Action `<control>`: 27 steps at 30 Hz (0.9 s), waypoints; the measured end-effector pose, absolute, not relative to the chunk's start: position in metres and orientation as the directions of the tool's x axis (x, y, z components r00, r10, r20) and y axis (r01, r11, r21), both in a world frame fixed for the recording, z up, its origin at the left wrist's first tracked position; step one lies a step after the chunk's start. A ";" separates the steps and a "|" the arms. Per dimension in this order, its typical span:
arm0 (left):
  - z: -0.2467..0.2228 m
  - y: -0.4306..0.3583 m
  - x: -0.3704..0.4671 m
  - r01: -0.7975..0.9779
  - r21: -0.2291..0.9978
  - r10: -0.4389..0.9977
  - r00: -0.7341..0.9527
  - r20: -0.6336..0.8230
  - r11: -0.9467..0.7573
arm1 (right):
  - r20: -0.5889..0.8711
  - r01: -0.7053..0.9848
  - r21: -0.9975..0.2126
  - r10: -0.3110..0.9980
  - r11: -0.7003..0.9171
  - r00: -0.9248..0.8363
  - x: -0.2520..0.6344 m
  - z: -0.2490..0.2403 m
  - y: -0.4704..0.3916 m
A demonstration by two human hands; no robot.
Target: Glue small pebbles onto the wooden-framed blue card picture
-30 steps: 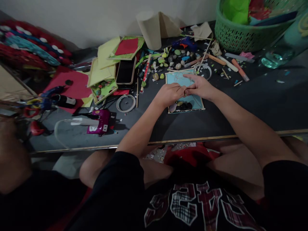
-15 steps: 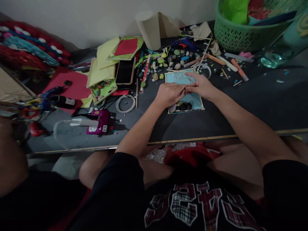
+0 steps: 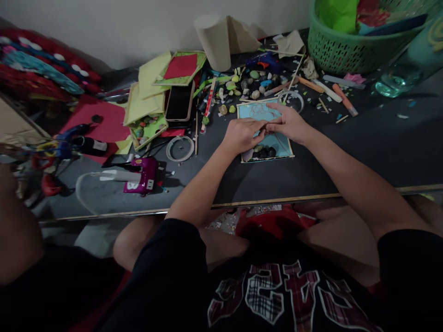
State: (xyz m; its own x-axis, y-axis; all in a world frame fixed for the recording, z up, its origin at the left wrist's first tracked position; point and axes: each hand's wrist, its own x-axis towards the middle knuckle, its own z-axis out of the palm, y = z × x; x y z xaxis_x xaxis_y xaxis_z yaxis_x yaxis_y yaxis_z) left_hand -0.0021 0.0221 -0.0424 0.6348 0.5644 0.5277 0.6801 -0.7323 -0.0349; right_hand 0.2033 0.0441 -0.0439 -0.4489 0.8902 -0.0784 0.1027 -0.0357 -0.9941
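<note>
A light blue panel (image 3: 282,146) with a thin pale frame lies on the dark table. Looping reddish-brown lines show on its upper part, and several dark pebbles (image 3: 266,152) sit along its lower edge. Over the panel's middle, my left hand (image 3: 243,134) and my right hand (image 3: 290,121) meet at the fingertips. Both are closed in a pinch; whatever lies between the fingers is too small to make out. A roll of clear tape (image 3: 296,101) is just behind my right hand.
A purple glue gun or similar device (image 3: 147,176), another tape roll (image 3: 180,149), and a phone (image 3: 179,102) lie left. Behind are pebbles (image 3: 256,94) and a paper cylinder (image 3: 215,44). A green basket (image 3: 341,55) and bottle (image 3: 398,78) stand right. Another person's arm (image 3: 17,226) is far left.
My hands stay nearly still over the panel, with only a slight shift of the fingers. The other person's arm at the far left has moved slightly.
</note>
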 end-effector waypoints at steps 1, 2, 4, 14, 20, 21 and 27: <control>-0.043 0.022 -0.002 0.678 -0.065 0.547 0.643 0.536 -0.733 | -0.077 0.095 -0.995 0.891 -0.038 -0.448 0.203 -0.044 0.044; -0.043 0.022 -0.001 0.676 -0.092 0.533 0.649 0.543 -0.731 | -0.077 0.088 -0.995 0.891 -0.042 -0.448 0.202 -0.044 0.043; -0.043 0.023 -0.001 0.678 -0.126 0.518 0.656 0.548 -0.724 | -0.083 0.087 -0.995 0.886 -0.048 -0.456 0.201 -0.043 0.042; -0.043 0.027 -0.005 0.643 0.138 0.615 0.614 0.495 -0.754 | -0.059 0.102 -0.995 0.896 -0.015 -0.441 0.200 -0.043 0.041; -0.042 0.026 -0.003 0.682 0.055 0.624 0.630 0.463 -0.729 | -0.064 0.097 -0.995 0.891 -0.023 -0.450 0.201 -0.042 0.041; -0.043 0.026 -0.002 0.687 0.023 0.613 0.632 0.475 -0.726 | -0.062 0.093 -0.995 0.889 -0.021 -0.453 0.201 -0.042 0.041; -0.043 0.028 -0.003 0.689 0.015 0.603 0.623 0.498 -0.725 | -0.052 0.116 -0.993 0.858 0.009 -0.511 0.201 -0.044 0.041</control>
State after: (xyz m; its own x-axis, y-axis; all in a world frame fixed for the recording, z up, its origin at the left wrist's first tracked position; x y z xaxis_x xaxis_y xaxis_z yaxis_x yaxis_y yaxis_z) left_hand -0.0028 0.0276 -0.0433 0.6233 0.6029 0.4981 0.6889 -0.7247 0.0152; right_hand 0.2009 0.0411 -0.0438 -0.5106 0.8582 -0.0519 0.1161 0.0090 -0.9932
